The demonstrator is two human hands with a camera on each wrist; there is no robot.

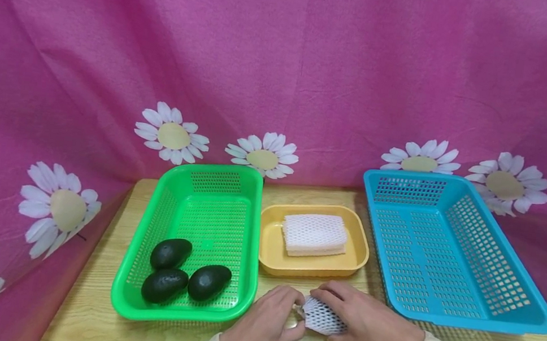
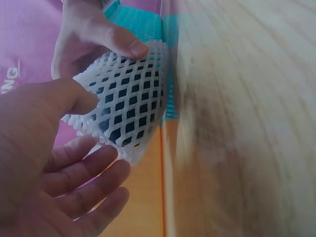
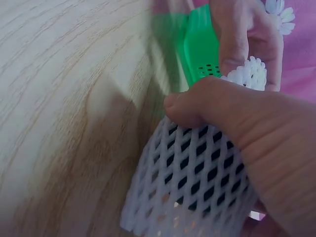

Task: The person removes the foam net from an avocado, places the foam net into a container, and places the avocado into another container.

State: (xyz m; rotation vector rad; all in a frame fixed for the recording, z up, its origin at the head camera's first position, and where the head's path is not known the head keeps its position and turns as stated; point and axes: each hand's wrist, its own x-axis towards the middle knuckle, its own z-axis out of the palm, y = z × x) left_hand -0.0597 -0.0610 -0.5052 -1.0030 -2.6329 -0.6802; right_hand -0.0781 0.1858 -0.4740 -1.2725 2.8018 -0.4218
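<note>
A white foam net sleeve [image 1: 324, 318] lies around a dark avocado [image 2: 120, 106], whose skin shows through the mesh. My right hand [image 1: 370, 322] grips the sleeved avocado from the right, thumb pressed on the mesh in the right wrist view. At the sleeve's other end, my left hand [image 1: 265, 320] pinches the net's edge, its thumb on the mesh and its other fingers spread below. The avocado's far side is hidden by the right palm. Three bare avocados [image 1: 209, 282] sit in the near end of the green basket [image 1: 217, 215] on the left.
Behind the hands stands a yellow tray [image 1: 309, 269] with a stack of flat white foam nets [image 1: 314, 232]. A blue basket [image 1: 418, 239] stands at the right of the wooden table [image 1: 82, 312]. A pink flowered cloth [image 1: 316, 73] hangs behind. Something dark shows at the bottom edge.
</note>
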